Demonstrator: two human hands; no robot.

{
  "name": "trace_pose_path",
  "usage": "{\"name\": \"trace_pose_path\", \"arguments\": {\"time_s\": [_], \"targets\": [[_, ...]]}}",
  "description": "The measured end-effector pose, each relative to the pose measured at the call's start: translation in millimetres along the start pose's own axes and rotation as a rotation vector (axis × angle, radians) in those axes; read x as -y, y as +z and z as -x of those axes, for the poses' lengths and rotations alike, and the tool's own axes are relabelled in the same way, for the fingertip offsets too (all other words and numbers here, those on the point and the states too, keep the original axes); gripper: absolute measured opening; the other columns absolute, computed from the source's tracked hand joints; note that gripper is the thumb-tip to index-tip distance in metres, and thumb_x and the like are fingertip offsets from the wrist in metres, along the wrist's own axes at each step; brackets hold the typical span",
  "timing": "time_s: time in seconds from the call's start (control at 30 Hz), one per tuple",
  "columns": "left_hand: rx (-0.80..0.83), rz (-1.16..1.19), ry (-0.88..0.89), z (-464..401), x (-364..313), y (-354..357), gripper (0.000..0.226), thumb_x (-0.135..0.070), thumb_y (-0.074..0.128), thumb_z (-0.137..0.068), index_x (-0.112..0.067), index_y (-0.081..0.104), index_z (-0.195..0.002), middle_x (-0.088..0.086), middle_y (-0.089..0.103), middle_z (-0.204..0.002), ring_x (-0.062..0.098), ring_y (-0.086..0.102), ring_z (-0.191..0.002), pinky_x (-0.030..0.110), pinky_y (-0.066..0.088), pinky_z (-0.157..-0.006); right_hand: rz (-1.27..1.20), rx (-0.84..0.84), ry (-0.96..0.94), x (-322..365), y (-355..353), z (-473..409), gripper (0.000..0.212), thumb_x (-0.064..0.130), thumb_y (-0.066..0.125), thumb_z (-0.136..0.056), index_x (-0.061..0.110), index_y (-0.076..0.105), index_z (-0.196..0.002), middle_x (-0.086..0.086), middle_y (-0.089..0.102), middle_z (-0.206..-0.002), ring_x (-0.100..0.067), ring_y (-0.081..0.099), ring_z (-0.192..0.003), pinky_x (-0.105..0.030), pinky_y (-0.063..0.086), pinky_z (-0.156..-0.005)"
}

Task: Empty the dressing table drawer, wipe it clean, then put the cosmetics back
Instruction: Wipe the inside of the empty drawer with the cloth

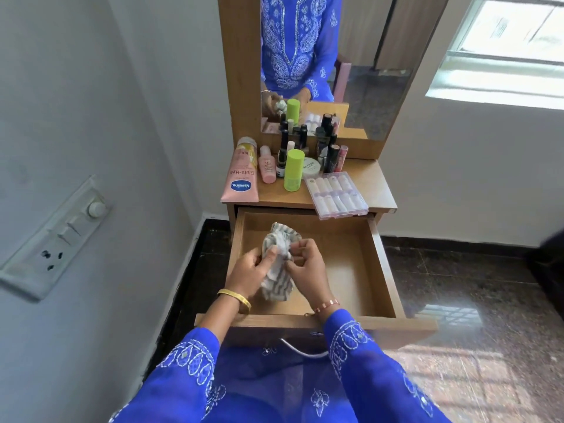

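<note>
The wooden drawer (351, 257) of the dressing table stands pulled out, its bottom bare apart from the cloth. Over its left half both hands hold a crumpled grey-and-white striped cloth (276, 282). My left hand (250, 271) grips the cloth's left side. My right hand (305, 264) pinches its top with curled fingers. On the tabletop (372, 184) above stand the cosmetics: a pink Vaseline tube (241, 178), a pink bottle (267, 166), a green bottle (293, 169), several dark bottles (331, 157) and a clear case of white tubes (335, 193).
A mirror (335, 56) backs the table. A white wall with a switch panel (58, 236) lies to the left. Dark polished floor (457, 285) spreads to the right, below a window (503, 41). The drawer front (396, 326) juts towards my knees.
</note>
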State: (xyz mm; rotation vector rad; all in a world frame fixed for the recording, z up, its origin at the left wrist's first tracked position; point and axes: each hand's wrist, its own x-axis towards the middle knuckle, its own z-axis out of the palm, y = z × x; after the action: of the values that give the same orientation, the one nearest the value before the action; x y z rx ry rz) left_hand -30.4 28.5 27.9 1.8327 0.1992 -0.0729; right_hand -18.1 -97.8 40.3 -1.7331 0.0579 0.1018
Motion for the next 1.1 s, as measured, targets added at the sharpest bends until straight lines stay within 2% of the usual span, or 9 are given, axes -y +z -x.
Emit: {"name": "trace_pose_path", "arguments": {"time_s": [0.1, 0.23, 0.37, 0.43, 0.57, 0.77, 0.87, 0.97, 1.1], "targets": [[-0.029, 0.097, -0.059, -2.4, -2.9, -5.2, 0.026, -0.04, 0.056, -0.086, -0.021, 0.06, -0.102, 0.0, 0.066, -0.097, 0.012, 0.063, -0.088, 0.019, 0.047, -0.068, 0.002, 0.057, -0.035, -1.5, -2.1, 1.3, 0.027, -0.012, 0.057, -0.08, 0.013, 0.047, -0.083, -0.013, 0.059, -0.094, -0.019, 0.055, -0.079, -0.035, 0.05, -0.076], [-0.073, 0.132, -0.087, -2.5, -3.3, -6.2, 0.021, -0.037, 0.049, -0.092, -0.021, 0.062, -0.087, -0.007, 0.064, -0.08, 0.003, 0.059, -0.073, 0.004, 0.042, -0.052, -0.157, 0.037, 0.056, -1.7, -8.8, -1.0, 0.018, -0.006, 0.061, -0.083, 0.004, 0.056, -0.097, -0.015, 0.063, -0.096, -0.013, 0.06, -0.077, -0.022, 0.052, -0.069], [-0.061, 0.191, -0.141, -3.9, -3.6, -6.8, 0.029, -0.034, 0.049, -0.092, -0.015, 0.063, -0.075, -0.01, 0.062, -0.069, 0.004, 0.057, -0.066, 0.014, 0.044, -0.058, -0.146, -0.03, 0.16, -4.4, -11.7, -3.8, 0.049, 0.005, 0.067, -0.082, 0.011, 0.046, -0.125, -0.012, 0.052, -0.11, -0.019, 0.056, -0.091, -0.039, 0.054, -0.08], [-0.031, 0.2, -0.137, -3.1, -3.3, -7.9, 0.04, -0.031, 0.05, -0.092, -0.014, 0.056, -0.057, -0.013, 0.059, -0.051, 0.005, 0.053, -0.057, 0.018, 0.041, -0.058, 0.017, -0.067, -0.009, -4.1, -10.9, -1.9, 0.058, 0.003, 0.068, -0.079, 0.016, 0.044, -0.129, -0.005, 0.045, -0.114, -0.017, 0.055, -0.09, -0.036, 0.052, -0.087], [-0.002, 0.252, -0.116, -2.3, -4.8, -9.5, 0.02, -0.021, 0.05, -0.092, -0.01, 0.065, -0.084, -0.006, 0.066, -0.075, 0.006, 0.06, -0.071, 0.012, 0.047, -0.059, 0.401, -0.002, -0.361, -2.9, -4.1, 8.1, 0.053, -0.001, 0.061, -0.076, 0.022, 0.055, -0.124, 0.0, 0.041, -0.118, -0.013, 0.048, -0.105, -0.025, 0.045, -0.096], [0.005, 0.286, -0.034, 1.3, -8.3, -10.1, 0.024, 0.001, 0.047, -0.087, -0.016, 0.064, -0.084, -0.002, 0.063, -0.073, 0.003, 0.06, -0.064, 0.01, 0.048, -0.057, 0.533, 0.096, -0.328, -3.7, -4.7, 8.3, 0.049, 0.007, 0.062, -0.078, 0.022, 0.056, -0.124, -0.008, 0.034, -0.137, -0.018, 0.032, -0.128, -0.019, 0.03, -0.101], [0.032, 0.197, 0.01, 1.2, -6.1, -9.2, 0.023, 0.008, 0.045, -0.084, -0.007, 0.06, -0.093, -0.001, 0.055, -0.065, 0.002, 0.053, -0.052, 0.007, 0.042, -0.048, 0.539, 0.093, -0.31, -4.9, -4.6, 7.4, 0.036, 0.007, 0.065, -0.075, 0.011, 0.058, -0.109, -0.01, 0.037, -0.131, -0.022, 0.037, -0.124, -0.025, 0.037, -0.101], [0.063, 0.233, 0.027, 0.8, -7.1, -9.0, 0.028, 0.01, 0.047, -0.083, -0.013, 0.058, -0.096, 0.003, 0.06, -0.073, 0.009, 0.056, -0.064, 0.012, 0.048, -0.057, 0.463, 0.082, -0.29, -4.6, -3.8, 6.8, 0.021, 0.001, 0.066, -0.072, 0.003, 0.059, -0.092, -0.011, 0.043, -0.118, -0.024, 0.047, -0.11, -0.033, 0.046, -0.094], [0.122, 0.275, 0.031, -0.8, -4.9, -8.9, 0.021, -0.01, 0.061, -0.085, -0.018, 0.059, -0.104, 0.006, 0.066, -0.095, 0.015, 0.064, -0.083, 0.021, 0.054, -0.073, 0.352, 0.084, -0.276, -2.5, -3.1, 6.8, 0.016, -0.004, 0.063, -0.071, 0.005, 0.055, -0.081, -0.006, 0.043, -0.103, -0.017, 0.047, -0.092, -0.015, 0.043, -0.08]]}}
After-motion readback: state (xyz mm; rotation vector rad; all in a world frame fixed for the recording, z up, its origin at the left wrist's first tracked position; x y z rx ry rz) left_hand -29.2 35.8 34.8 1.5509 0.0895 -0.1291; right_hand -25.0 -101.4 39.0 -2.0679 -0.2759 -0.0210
